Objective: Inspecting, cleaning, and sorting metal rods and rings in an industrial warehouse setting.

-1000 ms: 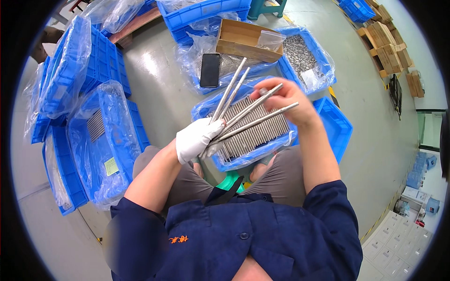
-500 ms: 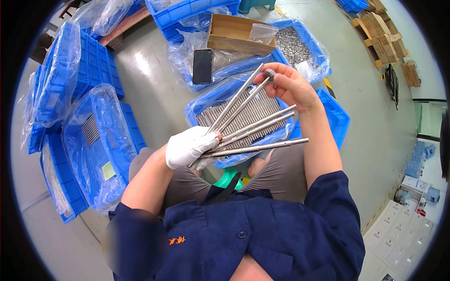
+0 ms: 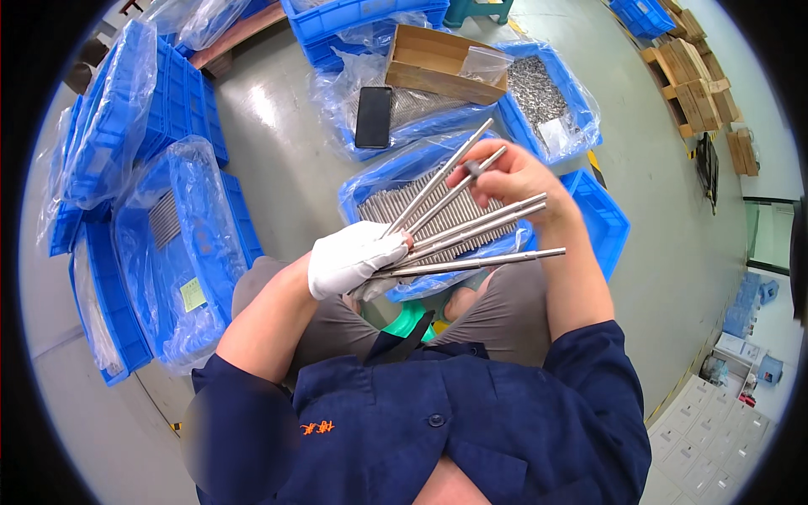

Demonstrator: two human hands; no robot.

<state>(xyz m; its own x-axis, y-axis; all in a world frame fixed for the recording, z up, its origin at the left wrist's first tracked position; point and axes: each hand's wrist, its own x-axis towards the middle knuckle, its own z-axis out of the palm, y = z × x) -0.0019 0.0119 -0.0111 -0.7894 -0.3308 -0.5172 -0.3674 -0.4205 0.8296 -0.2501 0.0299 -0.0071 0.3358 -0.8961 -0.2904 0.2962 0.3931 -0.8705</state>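
We see the left hand, in a white glove, closed around the near ends of a fan of long metal rods that spread out toward the right and far side. The bare right hand is at the far tips of the fan, its fingers pinching the end of one upper rod. The rods are held above a blue crate lined with clear plastic and filled with a row of similar rods, which sits on the floor just beyond the knees. Farther off lies a black phone on another lined crate, beside a cardboard box and a crate of small metal parts. More plastic-covered blue crates stand to the left.
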